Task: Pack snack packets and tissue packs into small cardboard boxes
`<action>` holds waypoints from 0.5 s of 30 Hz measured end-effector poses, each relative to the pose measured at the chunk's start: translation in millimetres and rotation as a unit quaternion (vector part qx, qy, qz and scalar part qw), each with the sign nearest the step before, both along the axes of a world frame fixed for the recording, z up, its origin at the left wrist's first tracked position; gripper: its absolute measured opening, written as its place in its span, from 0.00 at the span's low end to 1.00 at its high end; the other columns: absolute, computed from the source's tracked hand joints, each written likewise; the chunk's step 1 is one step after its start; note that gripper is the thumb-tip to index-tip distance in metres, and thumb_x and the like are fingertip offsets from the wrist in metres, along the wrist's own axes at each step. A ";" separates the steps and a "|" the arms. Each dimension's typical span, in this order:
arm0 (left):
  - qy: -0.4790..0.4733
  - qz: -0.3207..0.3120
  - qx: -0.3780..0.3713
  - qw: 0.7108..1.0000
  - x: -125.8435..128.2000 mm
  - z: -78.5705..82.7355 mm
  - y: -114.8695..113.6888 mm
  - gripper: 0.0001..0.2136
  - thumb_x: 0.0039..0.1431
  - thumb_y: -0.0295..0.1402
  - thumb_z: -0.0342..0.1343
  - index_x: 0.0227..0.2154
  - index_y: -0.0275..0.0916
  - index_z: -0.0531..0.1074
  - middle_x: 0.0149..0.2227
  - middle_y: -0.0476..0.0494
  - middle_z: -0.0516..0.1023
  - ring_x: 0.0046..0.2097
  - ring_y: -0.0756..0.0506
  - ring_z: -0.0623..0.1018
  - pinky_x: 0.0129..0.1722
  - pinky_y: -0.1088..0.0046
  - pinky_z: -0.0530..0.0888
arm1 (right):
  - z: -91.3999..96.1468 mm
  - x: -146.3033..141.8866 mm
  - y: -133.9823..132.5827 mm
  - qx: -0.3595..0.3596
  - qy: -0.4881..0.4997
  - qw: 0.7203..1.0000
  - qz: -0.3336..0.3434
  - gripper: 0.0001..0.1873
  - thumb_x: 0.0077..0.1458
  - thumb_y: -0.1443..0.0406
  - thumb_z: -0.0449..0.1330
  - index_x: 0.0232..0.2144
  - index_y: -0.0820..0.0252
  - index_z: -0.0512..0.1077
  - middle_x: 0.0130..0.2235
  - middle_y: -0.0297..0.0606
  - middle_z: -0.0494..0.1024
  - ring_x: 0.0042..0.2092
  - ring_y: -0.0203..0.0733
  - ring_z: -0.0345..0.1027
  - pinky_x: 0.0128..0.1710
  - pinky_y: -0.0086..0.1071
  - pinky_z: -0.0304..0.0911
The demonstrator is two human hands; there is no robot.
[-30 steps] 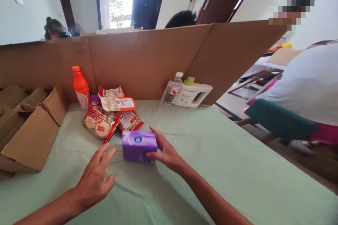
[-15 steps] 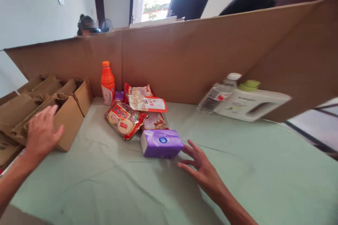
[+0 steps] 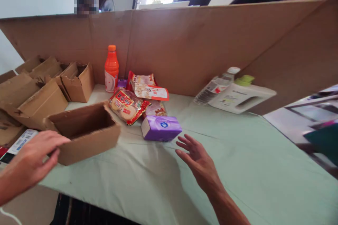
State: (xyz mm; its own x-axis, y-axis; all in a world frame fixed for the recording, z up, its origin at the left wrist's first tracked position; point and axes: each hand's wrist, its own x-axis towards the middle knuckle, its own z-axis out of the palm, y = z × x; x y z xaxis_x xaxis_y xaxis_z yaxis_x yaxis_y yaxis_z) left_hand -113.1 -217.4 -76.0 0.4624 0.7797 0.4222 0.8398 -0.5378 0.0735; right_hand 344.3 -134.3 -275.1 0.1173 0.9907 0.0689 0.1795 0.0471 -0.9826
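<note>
My left hand (image 3: 37, 158) grips the near left corner of an open-topped cardboard box (image 3: 91, 146), fingers over its rim and thumb outside. Nothing shows in the visible part of the box's inside. Fingers spread, my right hand (image 3: 196, 156) holds nothing and is just right of a purple tissue pack (image 3: 162, 129), apart from it. Behind the pack lie a red-edged bag of round crackers (image 3: 126, 105), a white and red food pouch (image 3: 150, 92) and other snack bags. An orange bottle (image 3: 111, 68) stands upright at the back.
Several more cardboard boxes (image 3: 43, 100) crowd the left side of the green-covered table (image 3: 150, 182). A clear plastic bottle (image 3: 215, 88) leans beside a white jug (image 3: 243, 96) with a green cap. Along the back runs a cardboard wall (image 3: 174, 45); a person's head shows beyond it.
One cardboard box has come away from the group, toward me and to the right, with my left hand on it. My right hand stays open near the tissue pack. The camera view has shifted.
</note>
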 end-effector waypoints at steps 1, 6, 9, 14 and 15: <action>-0.001 -0.032 -0.006 0.999 11.4 -3.5 -7.0 0.14 0.62 0.24 0.51 0.47 0.43 0.73 0.41 0.47 0.82 0.45 0.45 0.80 0.48 0.70 0.76 | 0.9 -3.0 -5.6 0.004 0.000 1.000 0.003 0.38 0.51 0.48 0.68 0.61 0.48 0.63 0.60 0.51 0.71 0.57 0.55 0.71 0.49 0.49 0.73; -0.032 -0.148 -0.038 0.988 74.7 -24.0 -12.3 0.18 0.59 0.17 0.47 0.48 0.38 0.70 0.42 0.44 0.82 0.47 0.45 0.80 0.58 0.61 0.72 | 10.2 -12.3 -41.1 0.015 0.000 1.000 0.015 0.31 0.56 0.50 0.66 0.59 0.46 0.66 0.59 0.48 0.74 0.55 0.53 0.73 0.47 0.44 0.74; -0.040 -0.205 -0.037 0.977 102.7 -28.8 -0.1 0.18 0.57 0.15 0.48 0.48 0.36 0.70 0.39 0.44 0.82 0.48 0.44 0.79 0.60 0.58 0.71 | 16.7 -12.4 -59.5 0.004 0.022 1.000 0.003 0.29 0.56 0.48 0.65 0.57 0.48 0.69 0.58 0.47 0.76 0.54 0.52 0.74 0.46 0.42 0.75; -0.029 -0.208 -0.022 0.977 105.7 -27.5 9.1 0.25 0.56 0.19 0.54 0.57 0.37 0.67 0.59 0.36 0.73 0.63 0.36 0.69 0.67 0.44 0.61 | 16.5 -8.0 -74.1 -0.008 0.053 0.999 0.001 0.28 0.56 0.50 0.65 0.57 0.49 0.71 0.57 0.47 0.77 0.54 0.52 0.75 0.47 0.41 0.75; -0.048 -0.187 -0.006 0.981 98.8 -30.3 6.9 0.29 0.55 0.20 0.55 0.61 0.40 0.64 0.65 0.37 0.66 0.66 0.33 0.65 0.67 0.42 0.61 | 15.2 -7.3 -74.7 -0.013 0.054 0.998 0.002 0.27 0.57 0.50 0.65 0.56 0.50 0.71 0.57 0.47 0.77 0.54 0.53 0.74 0.48 0.42 0.75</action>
